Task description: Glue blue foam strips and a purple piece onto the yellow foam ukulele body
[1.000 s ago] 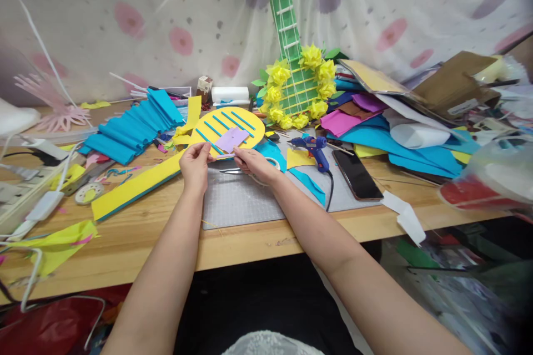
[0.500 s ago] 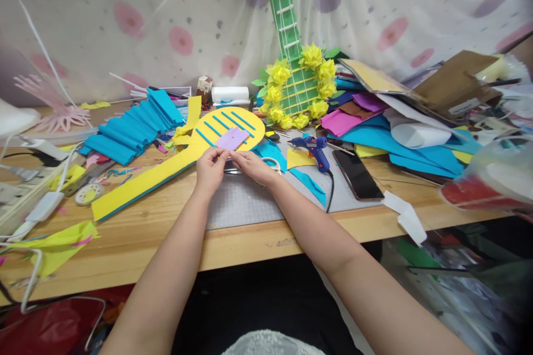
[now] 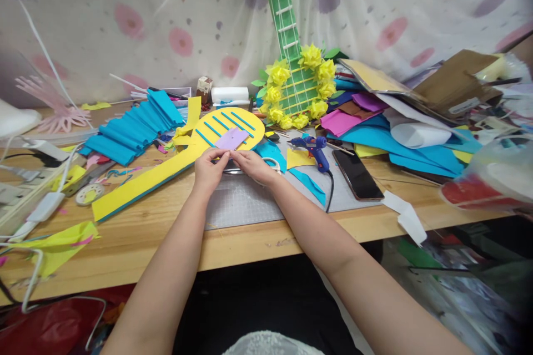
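My left hand (image 3: 210, 169) and my right hand (image 3: 256, 165) meet over the grey cutting mat (image 3: 245, 205), thumbs and forefingers pinched together. What lies between the fingertips is too small or hidden to make out. Just beyond them, a purple piece of paper (image 3: 230, 138) rests on the round part of a yellow guitar-shaped cutout (image 3: 145, 186) with blue strips; its near edge reaches the fingers. Scissors with a white handle (image 3: 272, 163) lie partly hidden beneath my right hand.
A blue glue gun (image 3: 314, 150) and a black phone (image 3: 358, 173) lie to the right. Behind stands a green paper guitar (image 3: 287, 28) with yellow flowers. Pleated blue paper (image 3: 133, 127) is at left, piled coloured sheets (image 3: 375, 136) and a plastic tub (image 3: 491, 177) at right.
My left hand has shifted very slightly, its fingers still pinched by my right hand's. The purple paper and everything around it stay in place.
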The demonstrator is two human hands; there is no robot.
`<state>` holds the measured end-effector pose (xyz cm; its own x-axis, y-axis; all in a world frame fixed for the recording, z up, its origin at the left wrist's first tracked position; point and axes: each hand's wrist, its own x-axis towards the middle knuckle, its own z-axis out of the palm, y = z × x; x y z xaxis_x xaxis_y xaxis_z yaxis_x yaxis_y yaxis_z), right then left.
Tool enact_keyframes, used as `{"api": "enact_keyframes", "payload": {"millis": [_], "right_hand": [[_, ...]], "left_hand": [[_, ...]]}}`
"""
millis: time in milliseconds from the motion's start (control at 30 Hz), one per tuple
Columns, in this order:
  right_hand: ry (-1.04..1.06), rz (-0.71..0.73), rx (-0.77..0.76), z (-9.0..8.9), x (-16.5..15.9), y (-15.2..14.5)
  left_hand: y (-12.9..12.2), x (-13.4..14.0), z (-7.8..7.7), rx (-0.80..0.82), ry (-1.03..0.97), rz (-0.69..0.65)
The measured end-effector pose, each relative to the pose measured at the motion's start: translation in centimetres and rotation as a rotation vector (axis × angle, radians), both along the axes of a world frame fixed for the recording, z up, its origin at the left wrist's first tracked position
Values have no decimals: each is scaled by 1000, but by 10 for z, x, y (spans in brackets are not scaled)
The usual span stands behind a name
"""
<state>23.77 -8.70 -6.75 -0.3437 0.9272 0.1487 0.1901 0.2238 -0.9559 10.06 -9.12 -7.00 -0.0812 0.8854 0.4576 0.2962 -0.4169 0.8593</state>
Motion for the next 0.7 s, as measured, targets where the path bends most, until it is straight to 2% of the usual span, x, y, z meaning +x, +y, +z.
{"api": "enact_keyframes", "payload": {"millis": [200,333,433,567,700], "right_hand": [[6,51,-11,2,-4,-1],[73,75,-77,10,-3,-8],[154,140,-152,14,-1,-11],[322,150,-257,15,3,-7],[432,34,-368,14,5,0]], "left_hand": [[0,3,-2,-78,-58,72],[8,-2,-5,-122,-252,169],[14,-10,-4,-62,-379,227],[14,-15,0,0,-405,98],[8,-8,3,-101,-380,-2]]}}
